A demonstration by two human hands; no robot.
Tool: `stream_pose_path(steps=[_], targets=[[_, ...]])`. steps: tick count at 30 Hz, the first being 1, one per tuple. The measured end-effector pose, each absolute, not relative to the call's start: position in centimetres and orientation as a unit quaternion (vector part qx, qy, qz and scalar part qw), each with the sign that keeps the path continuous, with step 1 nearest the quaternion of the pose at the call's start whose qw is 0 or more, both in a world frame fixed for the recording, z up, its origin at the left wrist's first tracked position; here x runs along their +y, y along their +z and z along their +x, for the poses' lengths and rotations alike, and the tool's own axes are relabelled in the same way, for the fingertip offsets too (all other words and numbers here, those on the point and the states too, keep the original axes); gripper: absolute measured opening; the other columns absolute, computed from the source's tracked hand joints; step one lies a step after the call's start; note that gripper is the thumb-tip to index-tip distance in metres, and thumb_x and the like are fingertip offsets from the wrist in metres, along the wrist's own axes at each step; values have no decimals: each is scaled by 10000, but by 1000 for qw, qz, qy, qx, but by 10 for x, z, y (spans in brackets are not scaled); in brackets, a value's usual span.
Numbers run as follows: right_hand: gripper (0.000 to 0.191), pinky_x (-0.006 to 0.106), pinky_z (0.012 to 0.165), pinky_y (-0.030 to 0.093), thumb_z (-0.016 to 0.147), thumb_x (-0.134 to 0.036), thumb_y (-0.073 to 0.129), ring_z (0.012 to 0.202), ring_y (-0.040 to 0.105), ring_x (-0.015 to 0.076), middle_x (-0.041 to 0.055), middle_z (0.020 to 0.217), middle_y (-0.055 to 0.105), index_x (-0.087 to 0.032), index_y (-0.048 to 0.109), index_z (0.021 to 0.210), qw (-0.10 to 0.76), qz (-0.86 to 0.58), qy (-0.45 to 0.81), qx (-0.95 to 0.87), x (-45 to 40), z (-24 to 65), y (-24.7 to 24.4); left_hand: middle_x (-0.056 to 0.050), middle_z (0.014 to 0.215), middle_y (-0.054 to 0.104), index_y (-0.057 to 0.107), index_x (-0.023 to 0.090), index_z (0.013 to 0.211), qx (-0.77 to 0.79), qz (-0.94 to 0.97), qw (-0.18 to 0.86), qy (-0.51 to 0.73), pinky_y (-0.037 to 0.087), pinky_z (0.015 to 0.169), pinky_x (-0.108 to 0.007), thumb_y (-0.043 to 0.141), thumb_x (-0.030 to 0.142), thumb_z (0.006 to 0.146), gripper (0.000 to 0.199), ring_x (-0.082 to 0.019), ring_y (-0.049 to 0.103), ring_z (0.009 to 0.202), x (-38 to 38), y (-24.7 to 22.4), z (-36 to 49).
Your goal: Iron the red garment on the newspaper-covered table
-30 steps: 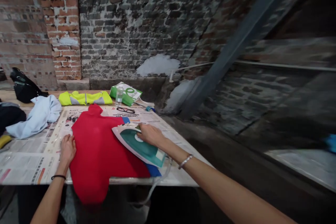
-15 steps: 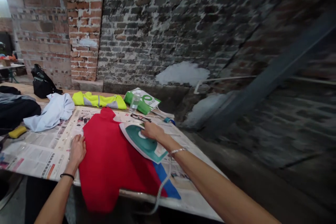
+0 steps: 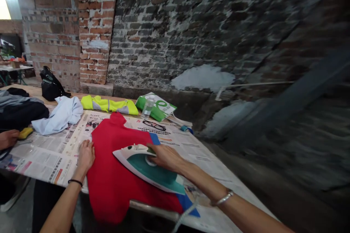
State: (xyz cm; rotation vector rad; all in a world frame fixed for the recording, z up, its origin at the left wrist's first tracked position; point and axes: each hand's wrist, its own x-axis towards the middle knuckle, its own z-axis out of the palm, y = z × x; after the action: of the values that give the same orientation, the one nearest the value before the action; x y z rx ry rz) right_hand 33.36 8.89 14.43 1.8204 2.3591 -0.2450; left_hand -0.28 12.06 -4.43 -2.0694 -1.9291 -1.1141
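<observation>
One steam iron (image 3: 147,165) on the red garment (image 3: 115,185), close to the table's near edge (image 3: 147,206), soleplate down. Long axis diagonal across the table: tip aimed up and left, toward the left hand (image 3: 85,157), heel toward the near right corner. One white cord (image 3: 183,220) trailing from the heel over the near edge.

Grip, right hand (image 3: 164,157): closed around the iron's handle, fingers wrapped over the top. Grip, left hand: open, palm down and flat on the garment, holding nothing, apart from the iron.

One garment, spread flat over newspaper (image 3: 54,153) on the tabletop; blue fabric (image 3: 187,204) showing past its edge at the near right.

Along the far edge: one pair of glasses (image 3: 154,125), one plastic bottle (image 3: 148,107), one green-and-white bag (image 3: 155,107), one yellow safety vest (image 3: 108,105). Toward the left: one pale blue cloth (image 3: 60,116), one dark clothing pile (image 3: 22,113), one yellow sponge (image 3: 25,133), one black bag (image 3: 50,85). One other person's hand (image 3: 8,139) at the left edge, just beside the sponge.
</observation>
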Motion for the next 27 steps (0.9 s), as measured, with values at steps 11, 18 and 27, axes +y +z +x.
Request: stream_pose_path(steps=[11,18,27], targets=[[321,344,936,525,1017,-145,495,1236,695,319,237,1252,735,-97,666,1283,6,652,-29,757,134,237,141,-172,1270,703,728,170,1180,-630,-682,51,-369,502,1113,-538,427,180,975,365,-308,623,1230,125,-50,-6],[337,317,898,520,966,-167,577,1230,690,307,191,1292,732,-146,682,1286,33,614,-62,786,130,229,151,-155,1229,720,732,198,1167,-626,-675,52,-386,513,1105,-545,443,176,958,358,-302,641,1206,127,-55,-6],[321,289,804,454,897,-173,652,1065,740,286,113,1092,791,-239,726,1202,88,604,-85,788,78,337,137,-186,1262,697,729,159,1175,-627,-671,36,-394,481,1129,-533,434,167,963,363,-309,620,1224,129,-56,-4]])
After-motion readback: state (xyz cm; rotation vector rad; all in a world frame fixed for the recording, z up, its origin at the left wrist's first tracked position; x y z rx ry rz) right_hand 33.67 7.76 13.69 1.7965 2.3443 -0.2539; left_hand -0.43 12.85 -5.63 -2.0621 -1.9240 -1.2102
